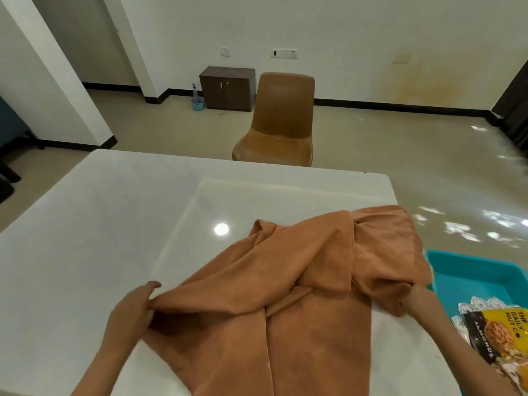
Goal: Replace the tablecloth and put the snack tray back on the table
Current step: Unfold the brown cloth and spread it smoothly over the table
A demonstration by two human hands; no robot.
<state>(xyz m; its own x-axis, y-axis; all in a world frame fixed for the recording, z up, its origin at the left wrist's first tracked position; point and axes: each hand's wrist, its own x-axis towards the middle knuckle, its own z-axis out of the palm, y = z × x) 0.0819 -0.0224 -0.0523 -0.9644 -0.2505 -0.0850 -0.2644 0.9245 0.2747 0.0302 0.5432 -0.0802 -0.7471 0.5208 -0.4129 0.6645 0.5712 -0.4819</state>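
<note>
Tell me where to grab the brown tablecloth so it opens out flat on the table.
Probably by its outer edges, one from each side. The tablecloth lies bunched, folds piled toward the middle and far right. The left hand pinches the left edge fold; the right hand meets the right edge, fingers hidden. Pulling outward should unfold it across the white table.

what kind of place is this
Probably an office or meeting room, not certain: a large white table, a tan moulded chair, and a small dark cabinet against a plain wall.
</note>
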